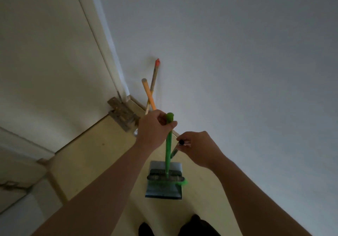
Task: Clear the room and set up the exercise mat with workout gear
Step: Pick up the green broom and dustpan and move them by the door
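- Left hand (155,126) grips the green broom (168,153) near its top, so it stands upright; its bristles sit in the dustpan (163,190) below both hands
- Right hand (198,148) pinches the dustpan handle (181,142) at its tip; probably to carry both as a pair
- Two poles (149,94) lean on the wall beyond the left hand; likely the storage corner

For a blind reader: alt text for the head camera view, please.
A person's left hand grips the top of a green broom while the right hand holds the handle of a dustpan. Two poles lean against the wall.
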The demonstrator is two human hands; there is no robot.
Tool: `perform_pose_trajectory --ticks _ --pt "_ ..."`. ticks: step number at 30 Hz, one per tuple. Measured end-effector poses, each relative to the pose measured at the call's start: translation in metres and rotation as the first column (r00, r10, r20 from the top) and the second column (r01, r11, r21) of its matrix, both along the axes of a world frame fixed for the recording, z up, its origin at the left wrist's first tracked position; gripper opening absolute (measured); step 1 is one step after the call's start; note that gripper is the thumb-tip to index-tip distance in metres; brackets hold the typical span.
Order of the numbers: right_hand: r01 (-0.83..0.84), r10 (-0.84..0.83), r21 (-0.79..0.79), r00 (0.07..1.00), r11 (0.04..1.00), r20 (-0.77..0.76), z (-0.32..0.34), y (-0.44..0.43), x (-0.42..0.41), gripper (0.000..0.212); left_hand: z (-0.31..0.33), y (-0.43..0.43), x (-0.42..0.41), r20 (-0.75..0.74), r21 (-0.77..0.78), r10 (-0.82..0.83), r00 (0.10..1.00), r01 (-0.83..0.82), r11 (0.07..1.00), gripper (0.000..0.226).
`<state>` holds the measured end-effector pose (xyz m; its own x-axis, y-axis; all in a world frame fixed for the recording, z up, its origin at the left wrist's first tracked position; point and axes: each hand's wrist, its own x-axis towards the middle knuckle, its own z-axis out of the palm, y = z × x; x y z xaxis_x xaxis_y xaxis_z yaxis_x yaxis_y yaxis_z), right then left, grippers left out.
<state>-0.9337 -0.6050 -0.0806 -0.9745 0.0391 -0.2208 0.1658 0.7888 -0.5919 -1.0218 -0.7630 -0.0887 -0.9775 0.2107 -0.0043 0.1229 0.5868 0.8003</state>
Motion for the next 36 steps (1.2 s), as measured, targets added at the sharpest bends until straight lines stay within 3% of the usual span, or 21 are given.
perform_pose_trajectory --ticks 9,16,25,31,36 --pt "0.12 -0.122 0.047 0.991 0.992 0.056 -0.031 0.034 -0.087 0.022 -0.012 0.053 -0.104 0.012 -0.144 -0.226 0.974 0.226 0.964 0.028" --pt "0.272 -0.271 0.019 0.949 0.962 0.162 -0.068 0.058 -0.154 0.022 -0.029 0.096 -0.179 0.051 -0.287 -0.414 0.909 0.411 0.865 0.031" --pt "0.452 -0.457 0.087 0.847 0.888 0.272 -0.119 0.078 -0.233 0.022 -0.09 0.139 -0.287 0.192 -0.282 -0.657 0.729 0.683 0.674 0.031" --pt "0.587 -0.604 0.163 0.723 0.793 0.335 -0.157 0.06 -0.268 0.017 -0.133 0.154 -0.334 0.315 -0.247 -0.741 0.592 0.806 0.539 0.03" --pt "0.645 -0.655 0.161 0.672 0.747 0.345 -0.179 0.047 -0.285 0.017 -0.154 0.157 -0.359 0.351 -0.232 -0.741 0.572 0.82 0.524 0.03"
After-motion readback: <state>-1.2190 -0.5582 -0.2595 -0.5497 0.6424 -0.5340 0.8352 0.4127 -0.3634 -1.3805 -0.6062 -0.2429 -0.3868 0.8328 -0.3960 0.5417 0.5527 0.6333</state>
